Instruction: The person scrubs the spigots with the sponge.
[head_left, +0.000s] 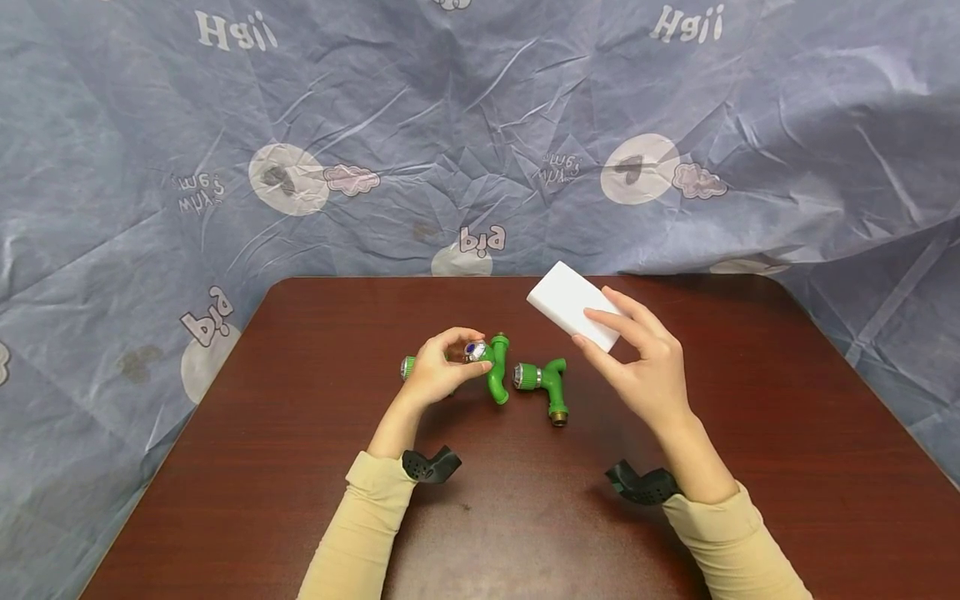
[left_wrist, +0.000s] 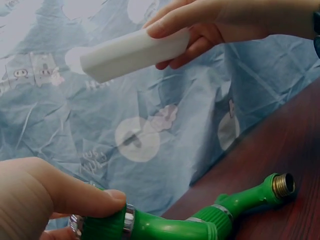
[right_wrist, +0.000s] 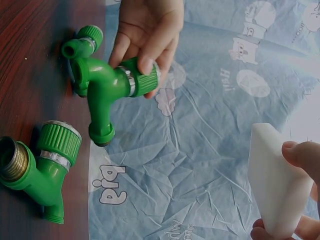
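My left hand [head_left: 444, 364] pinches a green tap [head_left: 498, 375] by its ribbed knob, thumb on one side; in the right wrist view this tap [right_wrist: 101, 92] hangs above the table. Between the thumb and fingers of my right hand [head_left: 651, 367] is a white rectangular block [head_left: 573, 305], raised over the table and tilted. The left wrist view shows the block [left_wrist: 132, 54] gripped at one end. A second green tap [head_left: 553, 387] with a brass threaded end lies on the table between the hands. Another green tap [head_left: 407, 367] is mostly hidden behind my left hand.
The dark red-brown wooden table [head_left: 525, 517] extends beneath both arms. A wrinkled blue-grey cloth [head_left: 420, 108] with printed letters and round shapes hangs behind its far edge. Black bands [head_left: 431, 465] sit on the wrists, by the cream sleeves [head_left: 356, 533].
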